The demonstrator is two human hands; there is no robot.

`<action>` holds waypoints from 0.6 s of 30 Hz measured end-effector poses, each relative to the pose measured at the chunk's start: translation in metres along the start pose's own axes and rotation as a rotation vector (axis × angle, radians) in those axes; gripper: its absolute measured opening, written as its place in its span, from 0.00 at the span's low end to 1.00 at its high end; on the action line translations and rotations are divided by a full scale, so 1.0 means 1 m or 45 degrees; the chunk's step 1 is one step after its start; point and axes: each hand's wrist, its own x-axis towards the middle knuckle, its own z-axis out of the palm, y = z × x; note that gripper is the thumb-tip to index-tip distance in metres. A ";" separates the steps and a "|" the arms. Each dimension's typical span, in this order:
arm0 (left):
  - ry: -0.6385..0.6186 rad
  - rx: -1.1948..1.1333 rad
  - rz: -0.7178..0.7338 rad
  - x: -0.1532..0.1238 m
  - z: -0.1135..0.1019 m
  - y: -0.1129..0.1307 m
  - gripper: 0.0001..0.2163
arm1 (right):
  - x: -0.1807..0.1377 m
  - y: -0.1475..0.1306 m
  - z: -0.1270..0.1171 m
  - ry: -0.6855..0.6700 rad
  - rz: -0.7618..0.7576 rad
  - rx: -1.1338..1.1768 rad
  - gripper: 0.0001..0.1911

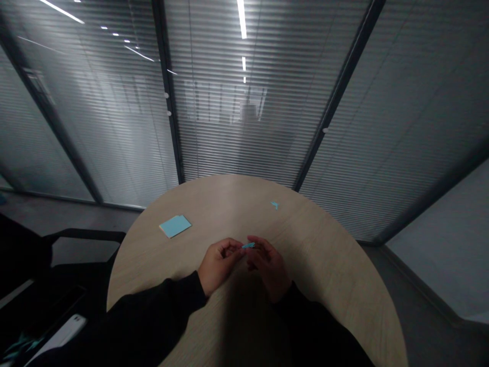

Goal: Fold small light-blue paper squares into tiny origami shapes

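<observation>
Above the middle of a round pale wood table (229,209), my left hand (218,265) and my right hand (269,267) come together, their fingertips pinching a small strip of light blue paper (248,245). Part of the strip is hidden by my fingers. A pad of light blue sticky notes (175,226) lies on the tabletop, up and to the left of my left hand. Beyond my right hand rests a small light blue paper scrap (274,204), apart from both hands.
A black chair (76,235) stands at the table's left side, with a white object (57,339) low beside it. Behind the table's far edge rises a glass partition with slatted blinds (237,127). A grey floor surrounds the table.
</observation>
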 end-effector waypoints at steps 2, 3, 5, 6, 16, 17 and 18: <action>-0.017 -0.015 -0.036 0.000 0.000 0.001 0.17 | -0.001 -0.002 0.000 -0.031 -0.011 -0.067 0.19; -0.035 -0.025 -0.048 0.000 0.000 0.001 0.17 | -0.001 -0.003 0.000 -0.035 -0.030 -0.103 0.18; -0.076 -0.060 -0.056 0.000 0.001 0.003 0.18 | -0.003 -0.007 0.001 -0.022 -0.064 -0.160 0.16; -0.090 -0.079 -0.060 0.000 0.001 0.004 0.18 | -0.003 -0.008 0.001 -0.011 -0.074 -0.181 0.16; -0.101 -0.139 -0.098 -0.003 0.007 0.015 0.18 | -0.003 -0.006 0.000 0.046 -0.154 -0.263 0.16; -0.107 -0.143 -0.103 -0.003 0.006 0.014 0.17 | -0.003 -0.006 -0.001 0.047 -0.164 -0.262 0.16; -0.114 -0.138 -0.109 -0.002 0.005 0.013 0.17 | -0.002 -0.006 -0.002 0.043 -0.174 -0.270 0.15</action>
